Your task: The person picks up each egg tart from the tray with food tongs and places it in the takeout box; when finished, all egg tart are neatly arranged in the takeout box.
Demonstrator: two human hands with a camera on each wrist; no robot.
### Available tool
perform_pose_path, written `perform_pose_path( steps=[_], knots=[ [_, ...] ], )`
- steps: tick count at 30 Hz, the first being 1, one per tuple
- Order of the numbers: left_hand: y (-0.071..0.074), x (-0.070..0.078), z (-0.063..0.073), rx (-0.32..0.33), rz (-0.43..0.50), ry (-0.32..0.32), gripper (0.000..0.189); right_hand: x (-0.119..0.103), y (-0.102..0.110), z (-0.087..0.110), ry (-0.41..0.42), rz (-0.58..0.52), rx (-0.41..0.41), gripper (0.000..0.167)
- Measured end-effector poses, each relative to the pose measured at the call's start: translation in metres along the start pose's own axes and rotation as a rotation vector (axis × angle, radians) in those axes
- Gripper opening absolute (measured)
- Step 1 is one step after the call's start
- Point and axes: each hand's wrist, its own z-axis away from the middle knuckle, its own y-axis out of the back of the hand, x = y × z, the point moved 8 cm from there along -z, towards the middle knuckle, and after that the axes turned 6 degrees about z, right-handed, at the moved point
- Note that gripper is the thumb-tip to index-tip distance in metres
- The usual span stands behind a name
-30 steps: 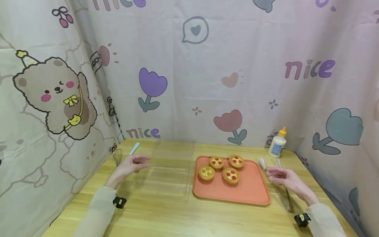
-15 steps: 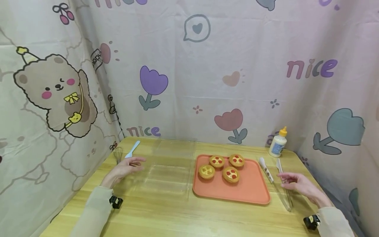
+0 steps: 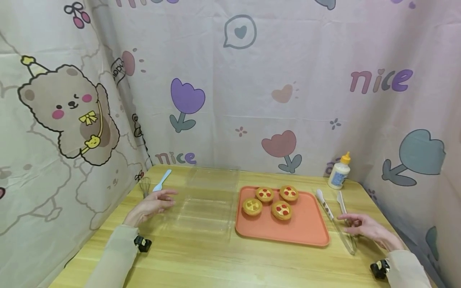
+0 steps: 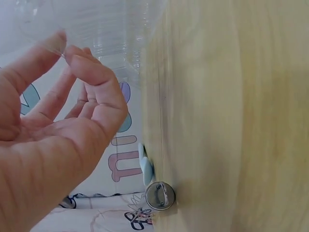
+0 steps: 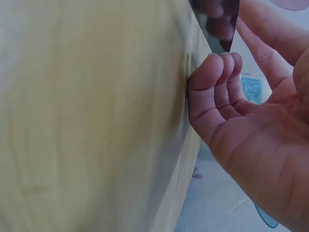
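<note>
In the head view my left hand [image 3: 153, 205] hovers with loosely bent fingers beside a clear plastic box [image 3: 205, 216], its lid raised behind. Seen from the left wrist, the fingertips overlap the box's edge. My right hand [image 3: 369, 229] reaches over a pair of metal tongs [image 3: 347, 240], which lie spread in a V, fingers loose and not wrapped round them. One metal arm of the tongs [image 5: 219, 21] shows close to the fingertips in the right wrist view. Between the hands, an orange tray [image 3: 266, 232] bears several small tarts [image 3: 281, 210], three with red bits, one yellow.
A whisk [image 3: 145, 186] and a light blue spatula [image 3: 163, 180] lie at the back left, beyond the left hand. A glue bottle [image 3: 338, 175] with a yellow cap stands at the back right. Printed curtains [image 3: 230, 80] enclose the table's back and sides.
My right hand has drawn back to the right, uncovering more of the tongs, which have shifted slightly. The left hand has moved a little left. Box and tarts stay as they were.
</note>
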Motion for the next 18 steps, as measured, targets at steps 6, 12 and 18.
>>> perform_pose_path(
  steps=[6, 12, 18],
  knots=[
    [-0.0012, -0.0003, 0.0006, -0.013, 0.002, -0.015, 0.061, 0.0031, -0.0029, -0.0013, -0.003, 0.026, -0.079, 0.056],
    [-0.0012, -0.0017, 0.0012, -0.017, 0.003, -0.005, 0.064, 0.0009, -0.0021, -0.0042, 0.022, 0.051, -0.088, 0.057],
    [-0.0031, -0.0013, 0.0006, -0.024, 0.008, -0.025, 0.063, 0.0034, -0.0031, -0.0038, 0.0, 0.014, -0.095, 0.063]
  ],
)
